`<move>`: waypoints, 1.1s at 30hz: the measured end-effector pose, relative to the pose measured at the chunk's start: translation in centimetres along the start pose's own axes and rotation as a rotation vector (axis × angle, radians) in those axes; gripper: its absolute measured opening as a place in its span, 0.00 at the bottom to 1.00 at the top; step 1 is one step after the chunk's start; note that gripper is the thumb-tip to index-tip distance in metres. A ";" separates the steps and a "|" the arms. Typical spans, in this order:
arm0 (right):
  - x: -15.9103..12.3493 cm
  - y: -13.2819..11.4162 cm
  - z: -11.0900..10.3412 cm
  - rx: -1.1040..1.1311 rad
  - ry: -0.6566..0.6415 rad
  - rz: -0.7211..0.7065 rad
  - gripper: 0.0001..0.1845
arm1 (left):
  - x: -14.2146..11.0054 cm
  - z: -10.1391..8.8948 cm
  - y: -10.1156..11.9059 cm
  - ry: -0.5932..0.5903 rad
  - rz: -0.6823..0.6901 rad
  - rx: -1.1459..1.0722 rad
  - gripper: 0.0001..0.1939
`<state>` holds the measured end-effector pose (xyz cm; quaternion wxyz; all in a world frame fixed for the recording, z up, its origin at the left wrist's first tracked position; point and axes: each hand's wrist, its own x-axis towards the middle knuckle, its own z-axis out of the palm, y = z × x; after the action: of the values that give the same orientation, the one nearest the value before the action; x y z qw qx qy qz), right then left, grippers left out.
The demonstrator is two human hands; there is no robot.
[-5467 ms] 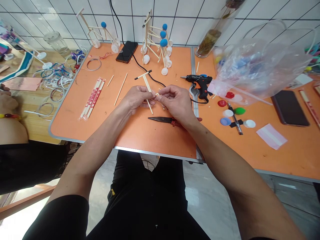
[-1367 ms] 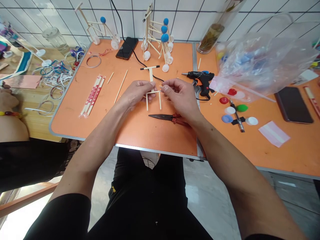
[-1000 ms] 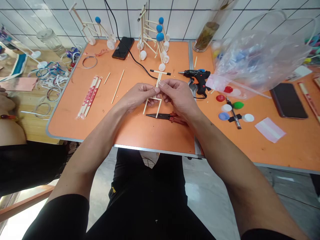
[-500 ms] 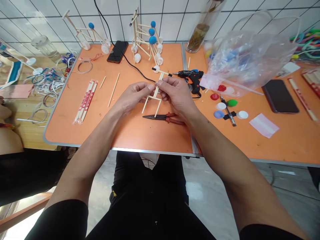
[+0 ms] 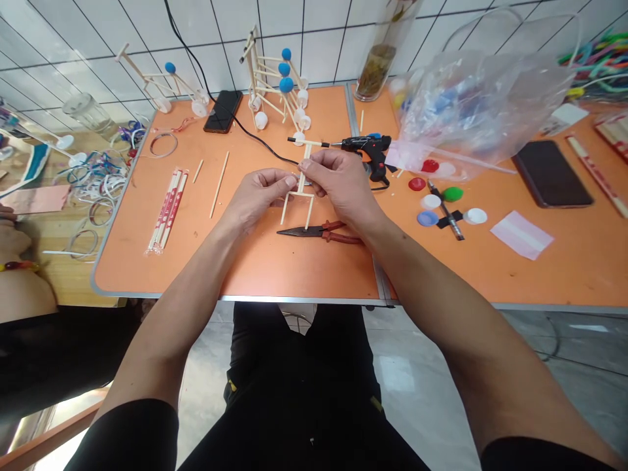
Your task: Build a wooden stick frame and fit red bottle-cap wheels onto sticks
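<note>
Between my two hands is a frame of wooden sticks (image 5: 298, 194), with two prongs at the near end and a crossbar with black tips at the far end. My right hand (image 5: 336, 183) pinches its middle sticks between thumb and fingers. My left hand (image 5: 265, 195) is closed on its left side near the lower crosspiece, thumb and forefinger together. Just below the frame lie red-handled long-nose pliers (image 5: 338, 233) on the orange table (image 5: 299, 271). Beyond my right hand is a black glue gun (image 5: 370, 149), its nozzle close to the frame's crossbar.
Stick models with blue balls (image 5: 286, 85) stand at the back beside a phone (image 5: 222, 111). Wrapped chopsticks (image 5: 168, 210) and loose sticks (image 5: 220, 184) lie left. Right are bottle caps (image 5: 427, 218), a plastic bag (image 5: 481, 108) and another phone (image 5: 553, 173). A person's arm (image 5: 24, 278) is far left.
The stick frame has turned slightly in my hands, its prongs pointing more straight toward me. The whole view has shifted a little. Both hands keep their grip.
</note>
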<state>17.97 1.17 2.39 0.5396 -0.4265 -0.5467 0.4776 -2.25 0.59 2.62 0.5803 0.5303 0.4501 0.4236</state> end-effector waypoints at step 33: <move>-0.2 -1.5 0.5 0.332 -0.210 0.272 0.32 | -0.6 0.4 0.3 -0.182 -0.086 -0.087 0.30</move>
<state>17.54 0.63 3.81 0.4734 -0.3496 -0.4514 0.6708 -1.98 -0.10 3.02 0.6590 0.5209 0.3990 0.3676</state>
